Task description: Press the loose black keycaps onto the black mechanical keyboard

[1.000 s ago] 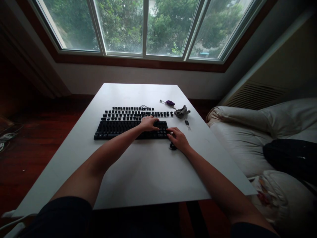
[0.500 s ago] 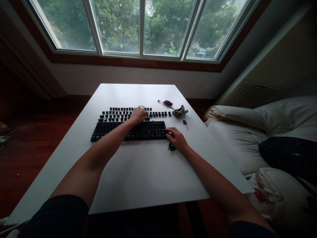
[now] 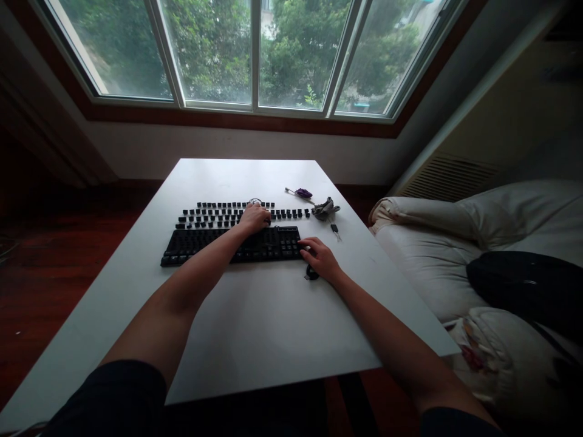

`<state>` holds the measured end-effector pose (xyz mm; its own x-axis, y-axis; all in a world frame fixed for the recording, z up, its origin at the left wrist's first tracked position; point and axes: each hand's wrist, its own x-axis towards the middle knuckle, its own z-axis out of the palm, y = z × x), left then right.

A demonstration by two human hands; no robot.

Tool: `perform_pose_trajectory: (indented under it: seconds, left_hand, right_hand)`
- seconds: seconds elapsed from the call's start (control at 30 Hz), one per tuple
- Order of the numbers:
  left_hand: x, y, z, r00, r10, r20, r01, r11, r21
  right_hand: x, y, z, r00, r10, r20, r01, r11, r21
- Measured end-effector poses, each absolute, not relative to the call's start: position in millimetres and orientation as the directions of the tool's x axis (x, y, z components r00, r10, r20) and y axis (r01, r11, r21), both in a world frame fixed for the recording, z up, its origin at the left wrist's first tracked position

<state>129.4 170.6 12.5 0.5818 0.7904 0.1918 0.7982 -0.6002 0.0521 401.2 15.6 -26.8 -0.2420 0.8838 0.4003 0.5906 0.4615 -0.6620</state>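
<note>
A black keyboard (image 3: 214, 246) lies across the white table, with rows of loose black keycaps (image 3: 207, 212) laid out behind it. My left hand (image 3: 255, 217) reaches over the keyboard to these rows. Its fingers are curled down, with a dark keycap at the fingertips, partly hidden by the hand. At the keyboard's right end rests my right hand (image 3: 322, 258), fingers stretched apart and the tips touching or close to its edge. Under that hand's near side lies a small black round object (image 3: 311, 273). Part of the keyboard is hidden behind my left forearm.
Right of the keycaps lies a grey bundled cloth or cable (image 3: 326, 209). A purple item (image 3: 303, 193) with a thin stem and a small black piece (image 3: 334, 228) lie close by. A light sofa (image 3: 419, 243) stands right of the table (image 3: 273, 340); the window is ahead.
The whole view has shifted slightly, moving the table a little left and down. My left hand has moved slightly over the keycap rows; my right hand stays at the keyboard's right end.
</note>
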Motion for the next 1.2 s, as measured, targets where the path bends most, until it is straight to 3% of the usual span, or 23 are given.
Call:
perform_pose_trajectory:
  seconds: [0.37, 0.6, 0.73, 0.93, 1.2]
  left_hand:
    - [94, 157, 44, 0.619, 0.751, 0.228, 0.714, -0.66, 0.234]
    - [63, 136, 45, 0.657, 0.753, 0.048, 0.634, -0.585, 0.506]
    - [52, 130, 45, 0.659, 0.752, -0.025, 0.615, -0.52, 0.593]
    - [46, 125, 46, 0.654, 0.749, -0.108, 0.654, -0.488, 0.578]
    - [53, 105, 42, 0.646, 0.761, -0.058, 0.712, -0.573, 0.406]
  right_hand:
    - [400, 15, -27, -0.247, 0.881, 0.403, 0.584, 0.467, -0.664]
    - [398, 15, -27, -0.244, 0.882, 0.404, 0.595, 0.465, -0.656]
    - [397, 13, -26, -0.251, 0.879, 0.406, 0.596, 0.471, -0.65]
    - [397, 13, -27, -0.246, 0.88, 0.407, 0.603, 0.468, -0.646]
    - [397, 14, -28, -0.248, 0.877, 0.412, 0.599, 0.473, -0.646]
